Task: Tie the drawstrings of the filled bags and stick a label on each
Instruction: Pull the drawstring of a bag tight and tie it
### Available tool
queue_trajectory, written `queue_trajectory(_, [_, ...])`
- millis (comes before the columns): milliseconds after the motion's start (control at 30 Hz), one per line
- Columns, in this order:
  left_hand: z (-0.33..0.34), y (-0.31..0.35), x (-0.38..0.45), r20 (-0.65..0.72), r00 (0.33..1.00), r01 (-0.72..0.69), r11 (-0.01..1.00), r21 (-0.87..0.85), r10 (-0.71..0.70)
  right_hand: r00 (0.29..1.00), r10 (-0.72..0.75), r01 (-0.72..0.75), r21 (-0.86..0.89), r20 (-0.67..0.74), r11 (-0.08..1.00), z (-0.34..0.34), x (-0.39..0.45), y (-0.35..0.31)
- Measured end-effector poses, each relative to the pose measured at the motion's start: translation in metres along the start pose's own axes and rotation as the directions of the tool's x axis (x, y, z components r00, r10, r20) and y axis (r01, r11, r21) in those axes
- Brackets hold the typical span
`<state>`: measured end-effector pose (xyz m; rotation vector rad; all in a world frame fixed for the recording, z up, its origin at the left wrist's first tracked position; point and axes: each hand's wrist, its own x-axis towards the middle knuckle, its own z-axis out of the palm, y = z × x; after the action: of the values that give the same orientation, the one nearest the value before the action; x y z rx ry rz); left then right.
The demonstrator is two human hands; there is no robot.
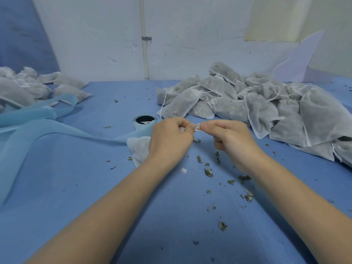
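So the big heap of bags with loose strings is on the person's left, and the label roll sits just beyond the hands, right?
Not quite. The head view shows the big heap of bags with loose strings on the person's right; a smaller pile of bags lies on the left. The label roll does sit just beyond the left hand and right hand.

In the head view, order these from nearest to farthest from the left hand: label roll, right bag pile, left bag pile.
From the left hand:
1. Label roll, just beyond it to the left.
2. Right bag pile, far right.
3. Left bag pile, far left corner.
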<state>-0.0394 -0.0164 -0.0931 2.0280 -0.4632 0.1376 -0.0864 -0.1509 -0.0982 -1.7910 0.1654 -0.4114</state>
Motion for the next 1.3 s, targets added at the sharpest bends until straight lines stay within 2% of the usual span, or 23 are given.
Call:
queue_trajectory(100, [0.001, 0.000, 0.001, 0.023, 0.999, 0.026, 1.000, -0.006, -0.026, 0.993, 0.119, -0.119, 0.203, 0.011, 0.972, 0.004, 0.001, 0.002])
queue_trajectory(200, [0.001, 0.002, 0.002, 0.041, 0.999, 0.015, 1.000, -0.023, -0.014, 0.962, 0.236, -0.272, 0.454, 0.134, 0.849, 0.009, 0.001, 0.002])
queue_trajectory(333, [0.005, 0.001, -0.004, -0.050, 0.994, -0.103, 0.992, -0.066, 0.100, 0.922, 0.272, -0.386, 0.591, 0.276, 0.708, 0.011, 0.000, 0.000])
queue_trajectory(467, [0.007, 0.001, -0.012, -0.176, 0.932, -0.316, 0.948, 0.038, 0.317, 0.923, 0.274, -0.384, 0.592, 0.270, 0.709, 0.010, 0.001, -0.001])
queue_trajectory(633, [0.007, 0.002, -0.011, -0.277, 0.874, -0.367, 0.916, 0.160, 0.398, 0.934, 0.281, -0.358, 0.582, 0.221, 0.730, 0.006, 0.002, -0.001])
queue_trajectory(733, [0.004, 0.001, -0.008, -0.296, 0.813, -0.428, 0.859, 0.281, 0.501, 0.963, 0.243, -0.270, 0.490, 0.119, 0.828, 0.006, 0.002, -0.002])
queue_trajectory(833, [0.003, -0.003, -0.005, -0.287, 0.693, -0.504, 0.729, 0.463, 0.661, 0.989, 0.149, -0.141, 0.319, 0.000, 0.937, 0.006, 0.001, -0.002])
queue_trajectory(900, [0.003, -0.004, -0.003, -0.282, 0.648, -0.518, 0.681, 0.518, 0.707, 0.996, 0.074, -0.058, 0.268, -0.048, 0.962, 0.005, -0.001, -0.002])
queue_trajectory(967, [0.003, -0.004, -0.002, -0.283, 0.677, -0.494, 0.705, 0.508, 0.679, 0.997, 0.022, 0.000, 0.270, -0.079, 0.963, 0.005, -0.002, -0.001])
queue_trajectory(1067, [0.002, 0.004, -0.004, -0.242, 0.858, -0.344, 0.856, 0.386, 0.454, 0.995, -0.024, 0.054, 0.310, -0.100, 0.949, 0.010, -0.003, 0.003])
queue_trajectory(1100, [0.003, 0.005, -0.003, -0.233, 0.893, -0.291, 0.889, 0.354, 0.385, 0.995, -0.033, 0.062, 0.334, -0.093, 0.940, 0.013, -0.003, 0.003])
queue_trajectory(1233, [0.004, 0.009, 0.001, -0.189, 0.956, -0.165, 0.945, 0.284, 0.224, 0.999, -0.033, 0.034, 0.504, -0.011, 0.863, 0.026, -0.002, 0.001])
queue_trajectory(1300, [0.004, 0.011, 0.001, -0.168, 0.970, -0.133, 0.963, 0.236, 0.175, 1.000, -0.024, 0.020, 0.487, 0.002, 0.873, 0.028, -0.001, 0.001])
